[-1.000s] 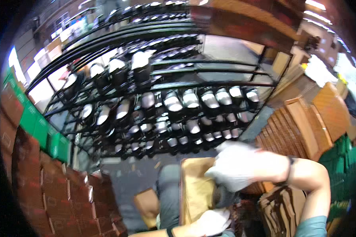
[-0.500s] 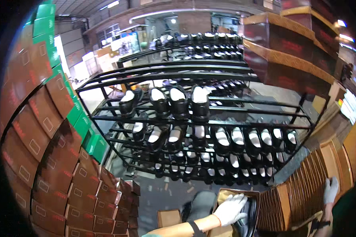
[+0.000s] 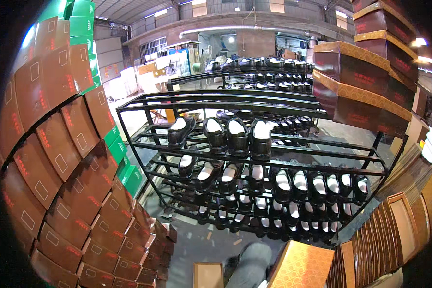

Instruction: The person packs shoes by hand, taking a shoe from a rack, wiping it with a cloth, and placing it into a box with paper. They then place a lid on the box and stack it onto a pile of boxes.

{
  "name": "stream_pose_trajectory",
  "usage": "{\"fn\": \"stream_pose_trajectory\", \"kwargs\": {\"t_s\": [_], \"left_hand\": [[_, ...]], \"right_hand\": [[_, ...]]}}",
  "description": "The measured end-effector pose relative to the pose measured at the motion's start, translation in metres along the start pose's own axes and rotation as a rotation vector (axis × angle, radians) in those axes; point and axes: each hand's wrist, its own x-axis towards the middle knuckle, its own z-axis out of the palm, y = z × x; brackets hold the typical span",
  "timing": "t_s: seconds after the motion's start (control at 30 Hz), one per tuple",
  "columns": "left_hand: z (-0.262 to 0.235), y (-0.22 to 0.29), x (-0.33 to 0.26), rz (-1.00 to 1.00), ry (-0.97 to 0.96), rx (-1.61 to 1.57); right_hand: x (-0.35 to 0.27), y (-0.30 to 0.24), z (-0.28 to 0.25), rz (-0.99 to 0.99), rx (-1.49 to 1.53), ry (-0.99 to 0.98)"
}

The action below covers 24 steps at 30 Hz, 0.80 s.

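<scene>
A shoe box lid (image 3: 302, 266) with a gold pattern lies at the lower edge, where the open box of black shoes was. It hides whatever is under it. Neither my left hand nor my right hand shows. Just right of the lid stands a row of brown box lids (image 3: 369, 245) packed on edge. An open, bare tan box (image 3: 208, 275) sits to its left, beside a dark rounded shape (image 3: 252, 264) I cannot name.
A black metal rack (image 3: 225, 98) with several rows of black shoes (image 3: 237, 137) stands ahead. Brown shoe boxes (image 3: 72, 182) form a tall wall on the left, with green boxes (image 3: 129, 175) behind. More gold-lidded boxes (image 3: 360, 91) are piled at the upper right.
My white-gloved left hand was on the black shoes in the open box, my gloved right hand at the row of lids. Both have left the view; a gold-patterned lid now shows there. The view has shifted.
</scene>
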Motion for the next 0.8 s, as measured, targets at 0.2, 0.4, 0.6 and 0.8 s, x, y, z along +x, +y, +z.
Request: {"fn": "stream_pose_trajectory", "kwargs": {"t_s": [0.2, 0.4, 0.6, 0.8], "left_hand": [[-0.01, -0.042, 0.143, 0.209, 0.227, -0.33], [-0.044, -0.031, 0.206, 0.358, -0.135, -0.739], [-0.039, 0.008, 0.164, 0.245, 0.151, -0.722], [-0.027, -0.037, 0.185, 0.264, 0.266, -0.802]], "right_hand": [[0.054, -0.055, -0.025, -0.202, 0.484, -0.121], [0.118, -0.053, -0.039, -0.481, 0.729, -0.17], [0.135, -0.034, -0.01, -0.311, 0.738, 0.051], [0.143, -0.043, 0.01, -0.292, 1.028, -0.197]]}}
